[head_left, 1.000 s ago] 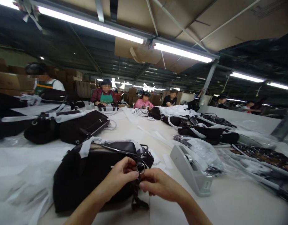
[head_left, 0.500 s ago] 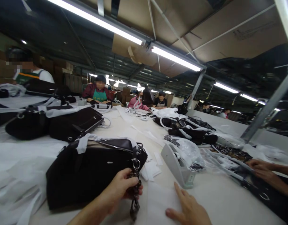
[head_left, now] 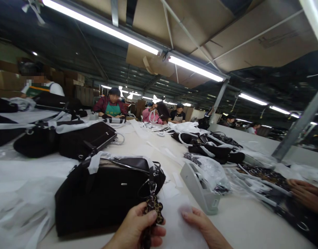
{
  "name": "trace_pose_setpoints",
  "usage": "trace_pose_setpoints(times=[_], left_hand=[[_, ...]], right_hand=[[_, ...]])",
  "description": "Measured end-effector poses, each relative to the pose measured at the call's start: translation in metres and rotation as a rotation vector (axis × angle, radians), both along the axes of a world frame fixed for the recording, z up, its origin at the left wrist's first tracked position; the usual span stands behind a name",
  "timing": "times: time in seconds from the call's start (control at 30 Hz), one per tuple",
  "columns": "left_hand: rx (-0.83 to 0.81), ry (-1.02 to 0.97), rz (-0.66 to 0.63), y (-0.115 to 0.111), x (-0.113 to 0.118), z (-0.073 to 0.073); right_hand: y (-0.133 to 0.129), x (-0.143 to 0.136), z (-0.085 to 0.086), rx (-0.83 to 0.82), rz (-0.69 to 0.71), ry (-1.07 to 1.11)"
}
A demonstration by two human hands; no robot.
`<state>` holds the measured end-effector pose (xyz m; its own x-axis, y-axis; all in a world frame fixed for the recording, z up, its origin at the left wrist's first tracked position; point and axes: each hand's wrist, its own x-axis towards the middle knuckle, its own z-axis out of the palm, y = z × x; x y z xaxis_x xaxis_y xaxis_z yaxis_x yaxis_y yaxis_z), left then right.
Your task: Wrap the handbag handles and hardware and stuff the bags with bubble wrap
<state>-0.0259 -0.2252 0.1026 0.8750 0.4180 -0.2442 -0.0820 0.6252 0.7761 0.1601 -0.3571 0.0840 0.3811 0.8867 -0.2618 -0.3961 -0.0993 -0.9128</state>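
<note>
A black handbag (head_left: 96,197) stands on the white table in front of me, its handles partly wrapped in white tissue. From its strap end hangs a leopard-print charm (head_left: 158,209) with dark chain-like parts. My left hand (head_left: 138,223) is closed around this charm, thumb on top, at the bag's lower right corner. Just to the right, my right hand (head_left: 204,223) pinches a thin, translucent white sheet (head_left: 174,218) between thumb and fingers. The sheet lies between my two hands, beside the charm. Its lower end runs out of view.
A pale grey tape dispenser (head_left: 196,186) stands right of the sheet, with a clear plastic bag (head_left: 212,169) behind it. More black handbags (head_left: 87,140) lie at left. At right, a co-worker's hands (head_left: 304,188) rest near dark straps. Several people sit across the table.
My left hand has drawn the charm slightly down, turning its leopard-print side into view. My right hand has gone from spread over the white sheet to pinching it.
</note>
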Motion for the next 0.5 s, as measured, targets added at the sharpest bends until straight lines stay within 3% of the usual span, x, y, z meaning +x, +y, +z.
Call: trace_pose_setpoints(times=[0.13, 0.23, 0.4, 0.5], left_hand=[[-0.035, -0.005, 0.012, 0.000, -0.002, 0.002], [-0.094, -0.022, 0.014, 0.001, -0.008, 0.012], [-0.125, -0.006, -0.023, 0.009, -0.014, 0.028], [-0.087, 0.067, -0.027, 0.012, -0.007, 0.017]], right_hand=[[0.032, -0.017, -0.015, 0.087, 0.011, 0.169], [0.048, -0.023, -0.023, 0.127, -0.024, 0.140], [0.038, -0.010, -0.010, 0.091, -0.051, -0.218], [0.035, -0.009, -0.012, 0.069, -0.077, -0.105]])
